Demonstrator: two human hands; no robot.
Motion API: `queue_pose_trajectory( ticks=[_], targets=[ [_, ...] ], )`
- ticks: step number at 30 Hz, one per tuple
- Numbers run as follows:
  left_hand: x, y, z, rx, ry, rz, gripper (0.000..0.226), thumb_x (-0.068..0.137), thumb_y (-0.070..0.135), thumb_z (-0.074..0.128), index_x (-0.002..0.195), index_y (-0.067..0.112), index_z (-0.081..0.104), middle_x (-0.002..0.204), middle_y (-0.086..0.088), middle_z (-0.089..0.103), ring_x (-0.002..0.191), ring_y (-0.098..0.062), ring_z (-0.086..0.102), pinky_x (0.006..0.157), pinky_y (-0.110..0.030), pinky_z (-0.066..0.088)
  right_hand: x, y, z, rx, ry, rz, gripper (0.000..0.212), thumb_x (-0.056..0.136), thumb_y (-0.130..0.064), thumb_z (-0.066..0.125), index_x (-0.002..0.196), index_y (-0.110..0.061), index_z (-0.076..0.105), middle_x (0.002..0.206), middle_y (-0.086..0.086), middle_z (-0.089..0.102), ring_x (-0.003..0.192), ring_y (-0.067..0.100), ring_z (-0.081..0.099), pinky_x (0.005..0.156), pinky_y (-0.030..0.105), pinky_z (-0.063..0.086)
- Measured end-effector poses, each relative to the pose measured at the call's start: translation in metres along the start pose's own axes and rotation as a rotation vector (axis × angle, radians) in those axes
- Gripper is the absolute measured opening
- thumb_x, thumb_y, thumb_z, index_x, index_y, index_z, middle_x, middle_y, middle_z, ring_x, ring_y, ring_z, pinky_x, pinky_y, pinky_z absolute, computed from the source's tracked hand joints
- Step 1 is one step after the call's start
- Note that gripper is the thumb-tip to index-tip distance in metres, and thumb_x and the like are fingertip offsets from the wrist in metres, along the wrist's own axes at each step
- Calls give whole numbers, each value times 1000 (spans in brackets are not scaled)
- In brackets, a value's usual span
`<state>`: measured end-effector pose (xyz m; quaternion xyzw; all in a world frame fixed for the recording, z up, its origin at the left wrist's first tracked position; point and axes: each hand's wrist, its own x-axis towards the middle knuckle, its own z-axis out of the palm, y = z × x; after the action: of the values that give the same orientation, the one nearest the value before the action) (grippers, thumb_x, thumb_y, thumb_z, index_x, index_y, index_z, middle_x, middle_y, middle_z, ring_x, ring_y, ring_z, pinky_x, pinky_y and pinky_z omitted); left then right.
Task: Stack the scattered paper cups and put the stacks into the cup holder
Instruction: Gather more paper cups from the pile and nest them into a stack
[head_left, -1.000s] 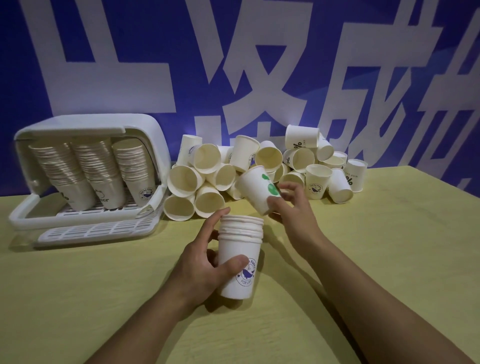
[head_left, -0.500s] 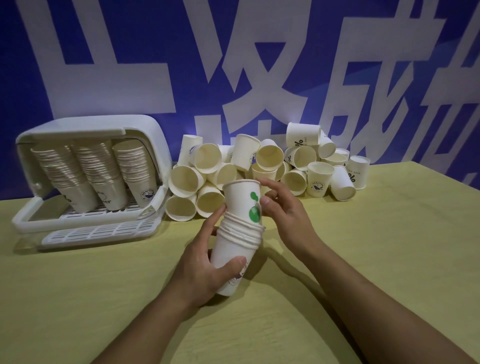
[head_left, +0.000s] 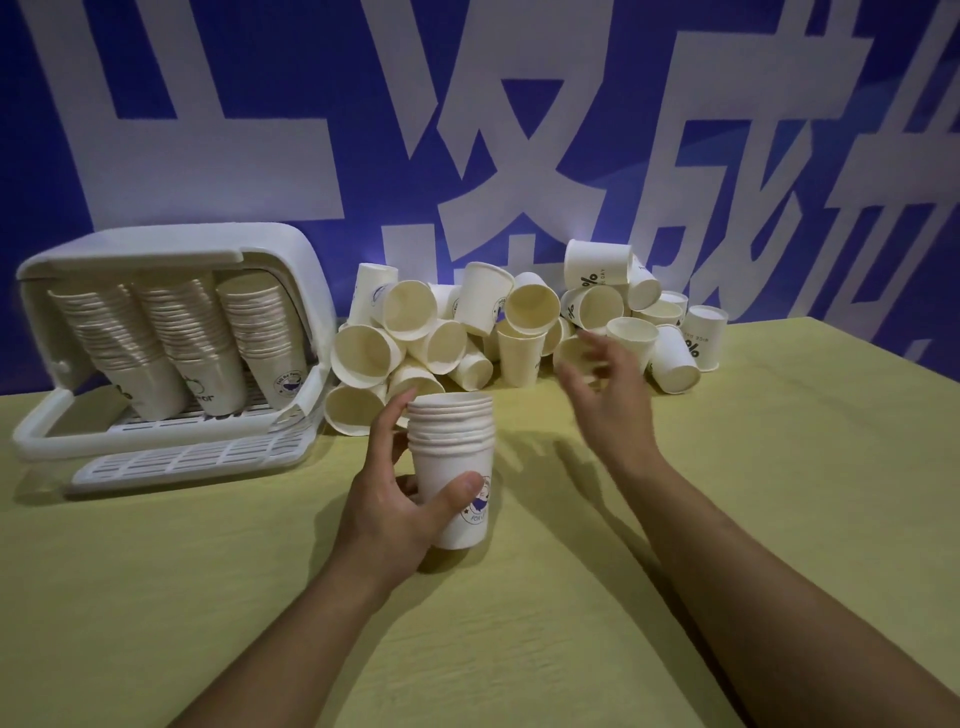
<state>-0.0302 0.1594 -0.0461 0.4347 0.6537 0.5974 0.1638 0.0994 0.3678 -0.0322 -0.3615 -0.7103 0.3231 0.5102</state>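
Gripped the upright stack (head_left: 451, 467) in the left hand (head_left: 395, 512) above the tabletop (head_left: 779, 467). Reached the right hand (head_left: 605, 387), fingers (head_left: 597, 348) spread and empty, toward the nearer scattered cups (head_left: 519, 332) just beyond.

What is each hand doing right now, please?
Left hand: holding the stack of cups.
Right hand: open, holding nothing, near the loose cups.

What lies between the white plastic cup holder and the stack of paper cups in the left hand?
In the head view, only bare yellow-green table separates cup holder from held stack.
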Motion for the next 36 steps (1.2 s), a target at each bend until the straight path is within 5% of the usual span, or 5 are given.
queue_pose_trajectory(
  ticks=[5, 19, 25, 30, 36],
  targets=[
    [-3, 2, 3, 28, -37, -8, 96, 50, 67, 77, 130, 78, 26, 122, 31, 57, 86, -4, 71, 82, -45, 61, 56, 41, -24, -450, 165, 259, 76, 85, -43, 74, 148, -29, 34, 148, 7, 45, 135, 34, 36, 109, 54, 31],
    [-4, -1, 6, 80, -107, 2, 100, 49, 69, 77, 132, 79, 22, 121, 40, 48, 89, -3, 70, 82, -42, 61, 94, 68, -27, -544, 143, 289, 76, 82, -51, 74, 144, -26, 37, 136, 10, 53, 130, 35, 41, 109, 53, 28],
    [-6, -2, 6, 93, -120, 5, 100, 51, 69, 77, 134, 78, 21, 126, 32, 50, 91, -7, 71, 81, -39, 61, 82, 52, -33, -251, 264, 241, 86, 76, -48, 77, 146, -29, 31, 138, -1, 52, 125, 26, 51, 109, 55, 37],
    [-8, 1, 7, 90, -179, -15, 101, 53, 66, 79, 133, 80, 19, 129, 34, 47, 93, -7, 70, 83, -42, 61, 29, 16, -38, 136, 187, 155, 77, 94, -25, 66, 153, -29, 15, 124, -7, 45, 106, 15, 58, 85, 34, 55],
    [-3, 12, 20, 198, -208, -40, 99, 64, 56, 85, 129, 83, 15, 126, 30, 48, 92, -2, 68, 85, -38, 60, -3, -5, -43, 314, 91, 24, 46, 100, -31, 57, 139, -37, 33, 112, -21, 53, 99, 0, 61, 67, 14, 54]
  ],
)
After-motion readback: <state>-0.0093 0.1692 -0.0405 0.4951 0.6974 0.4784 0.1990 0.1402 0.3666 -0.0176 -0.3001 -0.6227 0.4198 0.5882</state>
